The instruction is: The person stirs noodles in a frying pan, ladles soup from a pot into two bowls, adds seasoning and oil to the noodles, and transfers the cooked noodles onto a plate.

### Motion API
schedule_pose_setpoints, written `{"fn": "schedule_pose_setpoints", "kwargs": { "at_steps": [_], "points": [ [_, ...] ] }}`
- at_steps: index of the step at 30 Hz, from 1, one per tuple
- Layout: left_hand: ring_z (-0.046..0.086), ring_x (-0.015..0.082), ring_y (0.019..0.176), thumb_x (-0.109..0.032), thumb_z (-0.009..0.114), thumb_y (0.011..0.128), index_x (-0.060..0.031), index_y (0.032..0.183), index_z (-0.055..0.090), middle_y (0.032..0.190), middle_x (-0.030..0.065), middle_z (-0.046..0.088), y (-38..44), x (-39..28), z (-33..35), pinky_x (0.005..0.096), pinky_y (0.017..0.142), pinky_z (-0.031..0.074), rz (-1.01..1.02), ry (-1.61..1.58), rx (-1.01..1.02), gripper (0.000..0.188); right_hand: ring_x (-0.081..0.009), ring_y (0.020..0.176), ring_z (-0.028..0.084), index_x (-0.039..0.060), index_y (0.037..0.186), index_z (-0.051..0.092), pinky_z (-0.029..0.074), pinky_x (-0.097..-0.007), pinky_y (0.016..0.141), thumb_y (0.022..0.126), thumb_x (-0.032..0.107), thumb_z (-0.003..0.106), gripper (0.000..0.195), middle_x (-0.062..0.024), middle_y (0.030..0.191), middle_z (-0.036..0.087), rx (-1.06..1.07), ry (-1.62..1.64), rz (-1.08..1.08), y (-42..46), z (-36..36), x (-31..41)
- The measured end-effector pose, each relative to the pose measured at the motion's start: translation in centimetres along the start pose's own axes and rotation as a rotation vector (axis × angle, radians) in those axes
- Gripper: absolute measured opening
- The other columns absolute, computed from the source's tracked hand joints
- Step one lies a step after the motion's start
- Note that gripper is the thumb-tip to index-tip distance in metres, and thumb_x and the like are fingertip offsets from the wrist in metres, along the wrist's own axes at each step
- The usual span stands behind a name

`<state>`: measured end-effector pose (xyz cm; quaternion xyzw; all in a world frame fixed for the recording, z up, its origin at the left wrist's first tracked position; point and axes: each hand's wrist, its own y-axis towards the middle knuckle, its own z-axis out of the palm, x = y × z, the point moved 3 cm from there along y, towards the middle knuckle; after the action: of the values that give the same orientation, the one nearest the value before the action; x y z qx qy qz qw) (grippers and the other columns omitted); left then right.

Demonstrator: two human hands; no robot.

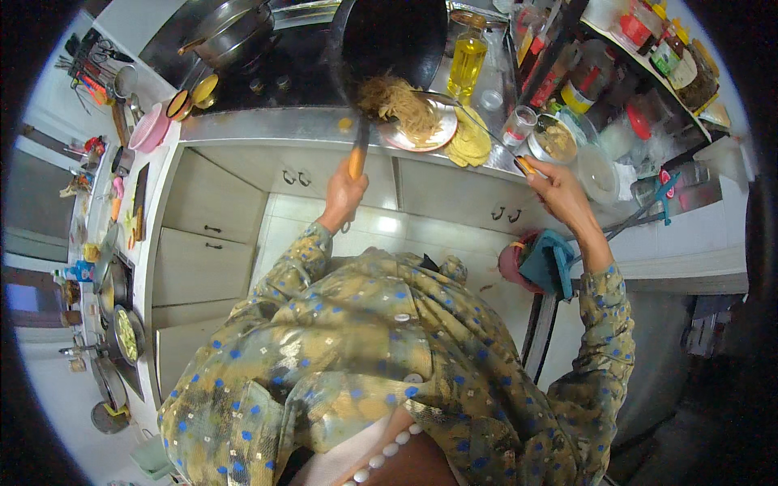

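Observation:
My left hand (345,193) grips the wooden handle of a black wok (392,42), which is tilted over a plate (448,124) at the counter's edge. Pale shredded food (416,115) spans the wok's lower rim and the plate. In my right hand (556,188) is the orange-ended handle of a metal spatula or ladle (486,130); its shaft reaches to the food, where its head is hard to make out. A folded yellow cloth (468,138) lies right beside the plate.
Behind the cloth stands an oil bottle (468,64). A glass jar (519,124) and a bowl of food (553,138) are to the right. A steel pot (228,36) sits on the stove at left. Closed cabinets (340,167) run below the counter; a red bucket (516,264) stands on the floor.

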<state>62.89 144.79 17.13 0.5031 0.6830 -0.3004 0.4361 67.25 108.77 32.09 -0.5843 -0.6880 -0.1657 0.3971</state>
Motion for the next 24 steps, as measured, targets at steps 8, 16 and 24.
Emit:
{"fn": "schedule_pose_setpoints", "kwargs": {
  "at_steps": [8,16,24],
  "points": [
    [0.043,0.0089,0.045,-0.010,0.054,0.075,-0.0034,0.100,0.044,0.059,0.0004,0.045,0.0,-0.2,-0.1,0.0247,0.040,0.037,0.027,0.009,-0.010,0.027,-0.0063,0.072,0.052,0.0146,0.116,0.053,0.042,-0.0212,0.066,0.080,0.023,0.058,0.038,-0.0066,0.083,0.061,-0.124,0.034,-0.267,2.1,2.1,2.1],
    [0.043,0.0083,0.045,-0.010,0.054,0.075,-0.0048,0.100,0.045,0.061,-0.0007,0.046,0.3,0.8,-0.2,0.0240,0.040,0.038,0.028,0.008,0.018,0.027,-0.0083,0.079,0.053,0.0081,0.116,0.053,0.043,-0.0239,0.071,0.083,0.025,0.056,0.037,-0.0058,0.095,0.062,0.016,0.215,-0.243,4.5,3.8,4.2],
    [0.042,0.0072,0.043,-0.011,0.055,0.076,-0.0053,0.101,0.045,0.058,-0.0016,0.044,0.1,-0.7,-0.1,0.0233,0.040,0.037,-0.052,-0.100,0.038,0.027,-0.0206,0.075,0.058,0.0111,0.113,0.055,0.041,-0.0327,0.065,0.081,0.022,0.055,0.034,-0.0059,0.087,0.064,-0.108,-0.332,-0.613,6.0,1.0,1.3]
  ]
}}
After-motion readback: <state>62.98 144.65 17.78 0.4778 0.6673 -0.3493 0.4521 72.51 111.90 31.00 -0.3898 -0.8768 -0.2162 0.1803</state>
